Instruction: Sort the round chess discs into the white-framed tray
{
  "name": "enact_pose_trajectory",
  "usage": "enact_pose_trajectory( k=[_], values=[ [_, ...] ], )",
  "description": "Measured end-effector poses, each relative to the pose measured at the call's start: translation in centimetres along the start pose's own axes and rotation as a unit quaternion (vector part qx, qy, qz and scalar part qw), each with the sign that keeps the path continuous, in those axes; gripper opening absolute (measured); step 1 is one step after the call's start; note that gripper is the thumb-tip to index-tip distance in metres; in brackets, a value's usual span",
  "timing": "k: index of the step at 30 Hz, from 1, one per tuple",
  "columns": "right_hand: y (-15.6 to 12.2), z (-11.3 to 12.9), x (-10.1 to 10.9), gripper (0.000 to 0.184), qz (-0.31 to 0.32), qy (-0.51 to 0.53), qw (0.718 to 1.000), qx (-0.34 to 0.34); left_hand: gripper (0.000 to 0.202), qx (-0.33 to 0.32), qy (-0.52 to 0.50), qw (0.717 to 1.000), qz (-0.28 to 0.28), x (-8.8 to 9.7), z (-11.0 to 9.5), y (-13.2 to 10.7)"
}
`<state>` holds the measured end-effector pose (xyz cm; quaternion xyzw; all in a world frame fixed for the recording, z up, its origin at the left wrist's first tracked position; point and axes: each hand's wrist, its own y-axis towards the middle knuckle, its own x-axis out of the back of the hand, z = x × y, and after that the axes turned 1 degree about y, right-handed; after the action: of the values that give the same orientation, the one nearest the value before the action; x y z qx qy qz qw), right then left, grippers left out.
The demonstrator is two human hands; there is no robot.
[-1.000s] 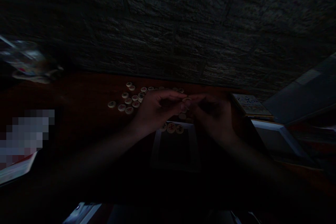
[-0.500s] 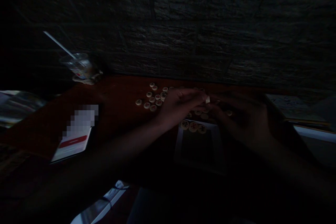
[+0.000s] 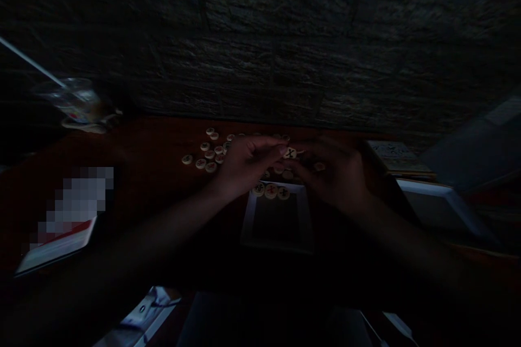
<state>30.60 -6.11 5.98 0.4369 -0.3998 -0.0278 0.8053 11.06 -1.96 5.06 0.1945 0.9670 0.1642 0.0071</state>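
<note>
Between my hands, above the table, is a round pale xiangqi piece (image 3: 290, 153) with a dark character facing me. My left hand (image 3: 248, 161) pinches its left edge between thumb and fingers. From the other side, the dim fingertips of my right hand (image 3: 336, 173) close on its right edge. Just below lies an open shallow box (image 3: 306, 211), with a row of xiangqi pieces (image 3: 271, 190) along its far end, one red-marked between dark-marked ones. Loose xiangqi pieces (image 3: 209, 154) are scattered on the table behind and left of my left hand, which partly covers them.
A plastic cup (image 3: 79, 103) with a straw stands at the far left. Nearer is a phone (image 3: 61, 249) with a lit screen. On the right are a flat printed box (image 3: 401, 157) and a shallow tray (image 3: 437, 200). A dark stone wall (image 3: 260, 65) rises behind the table (image 3: 150, 138).
The view has swung right, so things appear further left. The piece between my hands has turned from edge-on to show its marked face.
</note>
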Motion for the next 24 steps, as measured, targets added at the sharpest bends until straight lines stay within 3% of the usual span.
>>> enact_pose_trajectory(
  k=[4, 10, 17, 24],
  values=[
    [0.0, -0.2, -0.1, 0.023, 0.015, 0.012, 1.0, 0.013, 0.02, -0.031, 0.049, 0.998, -0.016, 0.4, 0.1, 0.2],
    [0.1, 0.0, 0.0, 0.018, 0.027, 0.031, 0.999, 0.015, 0.02, -0.011, 0.042, 0.999, -0.016, 0.3, 0.1, 0.2],
    [0.0, 0.1, 0.1, 0.011, 0.065, 0.061, 0.995, -0.053, 0.014, 0.019, 0.043, 0.998, -0.042, 0.7, -0.1, 0.4],
    [0.4, -0.4, 0.8, 0.014, 0.226, 0.111, 0.959, -0.131, 0.017, -0.006, 0.126, 0.99, -0.064, 1.4, 0.6, 0.9]
  ],
)
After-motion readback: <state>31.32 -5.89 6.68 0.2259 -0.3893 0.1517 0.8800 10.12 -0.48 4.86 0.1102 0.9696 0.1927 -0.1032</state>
